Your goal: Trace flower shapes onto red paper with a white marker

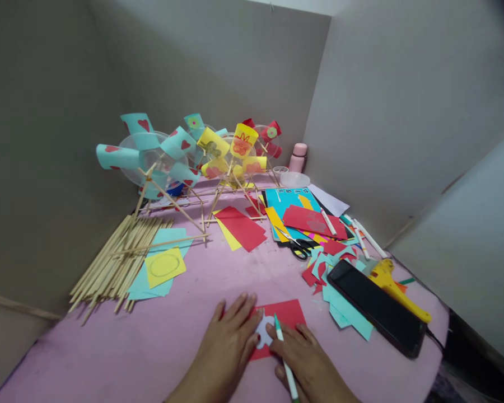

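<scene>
Our right hand (313, 364) sits at the near edge of the pink table (201, 280), its fingers closed around a white pen (280, 334) with a green tip. The tip points away from us and rests on, or just above, a red paper (289, 312) lying flat in front of us. Our left hand (231, 338) lies beside the right one, open and flat with fingers spread. It grips nothing, and its fingertips press on a white cutout (264, 334) that rests on the red paper. The cutout looks scalloped, perhaps a flower, though our hands cover too much of it to be sure.

Right of the paper lies a dark phone (378, 308) on turquoise scraps, and a yellow glue gun (392, 282) lies just beyond it. Farther back, scissors (299, 247) rest on a spread of coloured sheets, with markers (363, 238) nearby.

To the left we see a bundle of wooden sticks (109, 260), touching a yellow square (164, 266) with a circle drawn on it. At the back stand stick-framed wheels (151, 159) with turquoise, yellow and red paper blades. A pink bottle (298, 157) stands against the wall.
</scene>
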The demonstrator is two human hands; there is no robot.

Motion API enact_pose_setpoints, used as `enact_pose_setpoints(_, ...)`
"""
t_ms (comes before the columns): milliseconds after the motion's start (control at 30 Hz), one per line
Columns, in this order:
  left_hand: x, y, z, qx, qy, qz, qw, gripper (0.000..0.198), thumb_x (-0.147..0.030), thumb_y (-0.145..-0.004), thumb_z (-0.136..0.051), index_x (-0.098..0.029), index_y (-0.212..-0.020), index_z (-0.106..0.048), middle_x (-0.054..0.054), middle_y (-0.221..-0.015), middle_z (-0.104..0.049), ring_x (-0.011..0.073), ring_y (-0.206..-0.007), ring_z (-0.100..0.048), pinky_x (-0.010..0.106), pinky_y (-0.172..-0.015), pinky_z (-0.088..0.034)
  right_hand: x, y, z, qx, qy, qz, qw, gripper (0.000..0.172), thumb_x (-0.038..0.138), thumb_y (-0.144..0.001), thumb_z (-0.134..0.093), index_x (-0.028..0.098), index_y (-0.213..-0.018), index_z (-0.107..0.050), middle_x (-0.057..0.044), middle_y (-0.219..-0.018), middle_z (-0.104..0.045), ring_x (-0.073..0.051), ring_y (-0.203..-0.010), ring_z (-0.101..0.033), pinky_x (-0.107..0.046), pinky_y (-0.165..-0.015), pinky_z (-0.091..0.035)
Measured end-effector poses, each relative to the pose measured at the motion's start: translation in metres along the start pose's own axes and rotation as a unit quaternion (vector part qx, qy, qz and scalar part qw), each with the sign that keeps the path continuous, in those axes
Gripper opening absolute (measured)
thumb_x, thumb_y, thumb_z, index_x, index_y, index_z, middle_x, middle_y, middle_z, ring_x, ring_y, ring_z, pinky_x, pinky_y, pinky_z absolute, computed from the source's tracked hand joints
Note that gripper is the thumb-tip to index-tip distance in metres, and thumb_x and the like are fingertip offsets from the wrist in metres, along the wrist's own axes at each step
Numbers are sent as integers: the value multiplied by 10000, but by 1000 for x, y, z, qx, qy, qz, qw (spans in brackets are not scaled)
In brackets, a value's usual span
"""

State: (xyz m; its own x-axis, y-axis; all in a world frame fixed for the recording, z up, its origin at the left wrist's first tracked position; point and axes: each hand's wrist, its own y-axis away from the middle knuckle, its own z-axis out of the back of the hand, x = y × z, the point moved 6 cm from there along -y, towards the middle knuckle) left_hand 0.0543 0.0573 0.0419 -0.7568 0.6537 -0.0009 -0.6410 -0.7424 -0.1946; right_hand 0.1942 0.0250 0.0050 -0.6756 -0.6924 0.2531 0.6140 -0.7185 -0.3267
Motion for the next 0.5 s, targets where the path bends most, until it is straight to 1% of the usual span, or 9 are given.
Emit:
enact_pose_setpoints(67, 11, 0, 2, -33, -34, 47, 998, 363, -263, -924, -432, -215, -1267, -541, 105, -1384, -484, 297, -1235, -491, 541, -892, -481, -2, 1, 0, -9, -2, -7, 1000, 217, 248, -891, -541, 265, -1107, -544, -16, -1299, -613, -190, -1122, -615, -311, -940, -442)
enact_pose_setpoints(133, 16, 5, 7, -85, -53, 71, 992, 354, -244, -934, -395, -191, -1241, -564, 116, -1344, -529, 292, -1205, -520, 518, -867, -496, -1, 2, -3, -12, -10, -2, 1000, 230, 233, -883, -542, 263, -1111, -544, -19, -1303, -611, -185, -1134, -606, -308, -948, -437)
enact_pose_setpoints(167, 14, 9, 10, -111, -51, 63, 991, 355, -229, -936, -381, -182, -1237, -564, 111, -1313, -562, 273, -1179, -544, 485, -861, -505, -1, 3, -4, -14, -16, 1, 1000, 237, 222, -875, -544, 263, -1108, -544, -21, -1302, -612, -181, -1142, -600, -305, -952, -435)
enact_pose_setpoints(233, 3, 16, 14, -145, -29, 17, 989, 349, -193, -929, -371, -165, -1211, -575, 91, -1220, -636, 221, -1095, -599, 398, -846, -518, 0, 2, -5, -24, -25, -9, 999, 242, 187, -855, -543, 261, -1085, -549, -25, -1285, -627, -182, -1145, -599, -310, -959, -433)
enact_pose_setpoints(300, -11, 21, 14, -146, -8, -34, 989, 327, -164, -918, -378, -170, -1160, -599, 56, -1136, -682, 186, -1021, -633, 338, -831, -519, 0, 1, -3, -36, -28, -30, 999, 252, 139, -828, -539, 259, -1050, -554, -32, -1251, -652, -200, -1112, -623, -338, -950, -447)
enact_pose_setpoints(333, -16, 23, 14, -144, -4, -49, 988, 314, -158, -918, -382, -179, -1133, -610, 40, -1106, -695, 178, -994, -645, 323, -821, -519, 2, 0, 0, -35, -33, -36, 998, 267, 117, -816, -537, 258, -1042, -554, -37, -1243, -657, -211, -1096, -634, -353, -938, -459)
enact_pose_setpoints(433, -23, 24, 13, -140, 0, -51, 989, 280, -180, -934, -398, -200, -1109, -616, 21, -1077, -706, 172, -977, -655, 310, -825, -512, 6, -4, 12, -25, -62, -31, 997, 317, 71, -800, -535, 258, -1055, -537, -47, -1247, -653, -234, -1080, -645, -381, -906, -493)
enact_pose_setpoints(500, -23, 23, 12, -141, 4, -43, 989, 265, -202, -940, -408, -202, -1105, -616, 25, -1084, -703, 170, -985, -651, 310, -849, -501, 6, -5, 25, -41, -102, -35, 993, 336, 76, -819, -516, 254, -1104, -506, -64, -1232, -663, -228, -1071, -649, -374, -890, -511)
